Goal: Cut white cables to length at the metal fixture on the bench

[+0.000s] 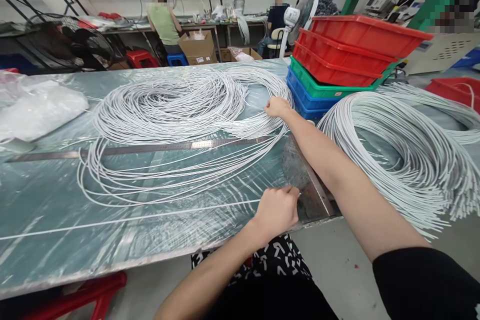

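White wire [131, 219] stretches leftward along the desk [45, 195] from the left hand [276, 211] pinching its end; right hand [277, 106] beyond clutches the coil [168, 105].

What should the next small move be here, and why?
Probably the right hand should pick one strand out of the loose coil of thin white cable and draw it toward the body. That hand lies on the coil's right edge, while the left hand is closed on a single white strand stretched leftward in front of the coil, beside the grey metal plate.
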`<state>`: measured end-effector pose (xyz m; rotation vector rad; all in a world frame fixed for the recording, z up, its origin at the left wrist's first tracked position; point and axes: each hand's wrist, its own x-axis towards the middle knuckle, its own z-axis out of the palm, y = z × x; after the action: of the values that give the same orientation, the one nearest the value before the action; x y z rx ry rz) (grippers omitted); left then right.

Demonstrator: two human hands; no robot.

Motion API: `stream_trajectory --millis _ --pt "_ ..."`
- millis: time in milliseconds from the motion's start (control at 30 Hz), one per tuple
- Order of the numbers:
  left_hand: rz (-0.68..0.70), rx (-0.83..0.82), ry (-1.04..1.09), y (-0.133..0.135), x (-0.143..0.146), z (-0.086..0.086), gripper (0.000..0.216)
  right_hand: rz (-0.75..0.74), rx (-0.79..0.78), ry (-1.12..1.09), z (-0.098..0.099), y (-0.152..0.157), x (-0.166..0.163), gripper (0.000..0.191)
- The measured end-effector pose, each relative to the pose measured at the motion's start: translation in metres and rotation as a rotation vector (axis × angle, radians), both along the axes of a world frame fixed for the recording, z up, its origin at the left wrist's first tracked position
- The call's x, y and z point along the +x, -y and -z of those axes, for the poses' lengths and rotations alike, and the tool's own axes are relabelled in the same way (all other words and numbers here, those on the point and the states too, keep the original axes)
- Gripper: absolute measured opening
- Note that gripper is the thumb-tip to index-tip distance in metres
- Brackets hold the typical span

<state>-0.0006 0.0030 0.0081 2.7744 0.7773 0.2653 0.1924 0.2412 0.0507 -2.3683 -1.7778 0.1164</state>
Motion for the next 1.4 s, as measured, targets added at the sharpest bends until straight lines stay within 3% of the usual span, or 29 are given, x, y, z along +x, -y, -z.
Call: stream_trajectory --millis 367,1400 --pt "0.089 0.067 0.008 -0.0012 -0.001 0.0029 0.012 -0.004 0.001 -0.01 -0.0028 -0.001 -0.0039 0.03" --pt "0.09 0.025 0.004 -0.0019 0.0003 0.0055 0.011 -0.013 0.021 -0.009 -0.0018 -0.005 -0.0045 0.034"
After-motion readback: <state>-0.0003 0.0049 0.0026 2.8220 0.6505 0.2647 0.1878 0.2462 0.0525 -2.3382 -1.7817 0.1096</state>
